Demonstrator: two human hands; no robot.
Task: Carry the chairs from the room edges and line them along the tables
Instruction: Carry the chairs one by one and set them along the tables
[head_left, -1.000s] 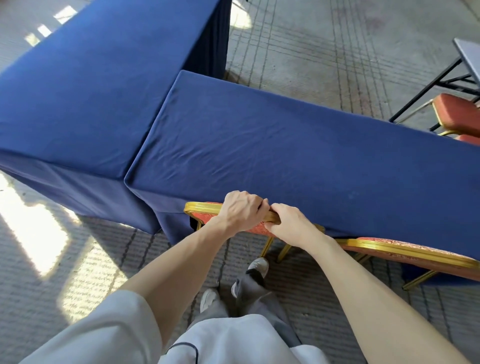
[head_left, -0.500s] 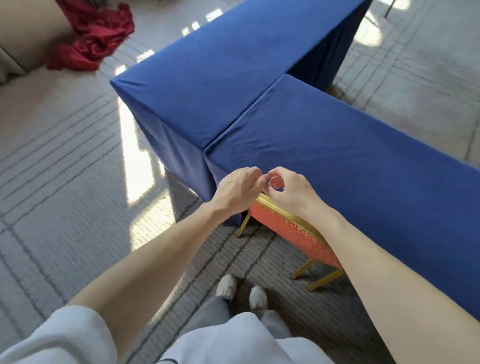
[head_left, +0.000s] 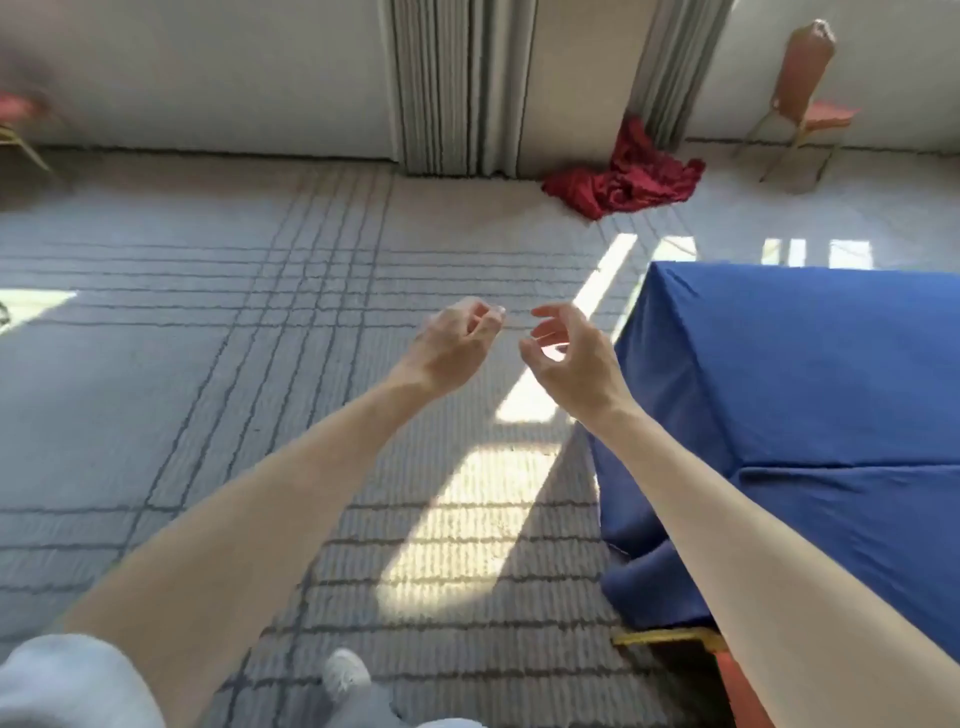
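Observation:
My left hand (head_left: 453, 344) and my right hand (head_left: 566, 358) hover side by side over the carpet, fingers loosely curled, holding nothing. A blue-draped table (head_left: 810, 374) stands at the right. Part of a red chair with a gold frame (head_left: 675, 638) shows at the bottom right beside that table, mostly hidden behind my right forearm. Another red chair (head_left: 802, 98) stands against the far wall at the upper right. A blurred red chair (head_left: 18, 122) sits at the far left edge of the room.
A crumpled red cloth (head_left: 623, 179) lies on the floor by the grey curtains (head_left: 457, 83). Striped grey carpet (head_left: 208, 364) spreads across the left and middle, with patches of sunlight. My shoe (head_left: 345, 675) shows at the bottom.
Both hands let go of the chair's back and lifted away from it. The view swung left from the tables toward the far wall and open floor.

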